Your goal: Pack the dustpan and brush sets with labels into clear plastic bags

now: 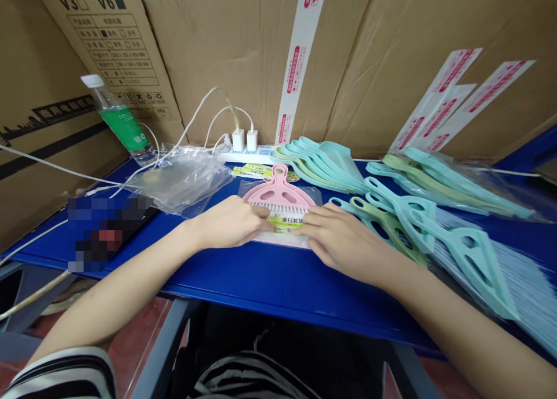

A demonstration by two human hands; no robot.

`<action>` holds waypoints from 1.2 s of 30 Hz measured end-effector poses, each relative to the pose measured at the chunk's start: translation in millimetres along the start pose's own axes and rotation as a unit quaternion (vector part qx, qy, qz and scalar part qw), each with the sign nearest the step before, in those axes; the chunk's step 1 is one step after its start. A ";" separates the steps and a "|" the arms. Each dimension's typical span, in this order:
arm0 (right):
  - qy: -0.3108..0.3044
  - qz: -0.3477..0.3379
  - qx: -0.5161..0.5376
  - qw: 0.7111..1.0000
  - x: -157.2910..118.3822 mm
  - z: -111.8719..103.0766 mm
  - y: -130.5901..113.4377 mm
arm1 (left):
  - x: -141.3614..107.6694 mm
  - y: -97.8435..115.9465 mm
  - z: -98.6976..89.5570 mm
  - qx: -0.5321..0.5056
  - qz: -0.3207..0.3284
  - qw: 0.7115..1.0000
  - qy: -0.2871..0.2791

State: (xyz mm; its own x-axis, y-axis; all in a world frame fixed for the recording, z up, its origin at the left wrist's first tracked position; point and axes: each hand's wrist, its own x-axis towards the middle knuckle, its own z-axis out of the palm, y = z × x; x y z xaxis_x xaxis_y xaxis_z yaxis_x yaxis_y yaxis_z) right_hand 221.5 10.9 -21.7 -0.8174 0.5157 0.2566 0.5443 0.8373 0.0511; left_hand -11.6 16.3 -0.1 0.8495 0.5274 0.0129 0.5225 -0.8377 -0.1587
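Observation:
A pink hand brush (pixel 279 193) with white bristles lies in a clear plastic bag (pixel 316 196) on the blue table in front of me. Below its bristles shows a green and white label card (pixel 284 222) with printed characters. My left hand (pixel 237 220) is closed at the left edge of the bag, its index finger reaching the card. At the opposite edge my right hand (pixel 343 236) has its fingers curled on the bag beside the card. Both palms face down, so the fingertips are partly hidden.
Stacked turquoise and green dustpans (pixel 324 164) stand behind, with turquoise brushes (pixel 467 254) to the right. Bagged pieces (pixel 452 178) lie farther back. At left are empty clear bags (pixel 183 178), a bottle (pixel 122 123) and cables. A power strip (pixel 263 151) runs along cardboard boxes (pixel 243 57).

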 end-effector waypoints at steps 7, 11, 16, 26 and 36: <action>-0.003 -0.004 0.014 1.000 -5.8 -5.6 9.4 | -7.3 -10.9 -0.1 -0.051 0.003 0.998 0.022; 0.000 -0.002 0.019 1.000 -8.4 -8.5 14.2 | -12.5 -18.0 -2.5 -0.094 -0.012 0.995 0.012; -0.011 0.015 0.016 1.000 -10.8 -12.5 19.1 | -19.7 -25.5 -6.7 -0.140 -0.049 0.989 -0.007; -0.031 0.056 0.044 0.997 -12.7 -14.0 20.3 | -22.2 -30.5 -10.5 -0.149 -0.099 0.984 -0.013; 0.006 0.019 0.022 1.000 -6.3 -12.0 16.5 | -20.4 -20.9 -14.1 -0.116 -0.058 0.992 0.001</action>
State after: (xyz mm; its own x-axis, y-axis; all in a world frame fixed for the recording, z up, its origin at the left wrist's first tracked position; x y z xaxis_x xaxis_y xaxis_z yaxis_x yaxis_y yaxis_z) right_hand 237.9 19.3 -10.9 -0.7944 0.5446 0.2690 0.5651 0.8250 -0.0015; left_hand -38.9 21.0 16.9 0.7828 0.6219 0.0205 0.6190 -0.7817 0.0757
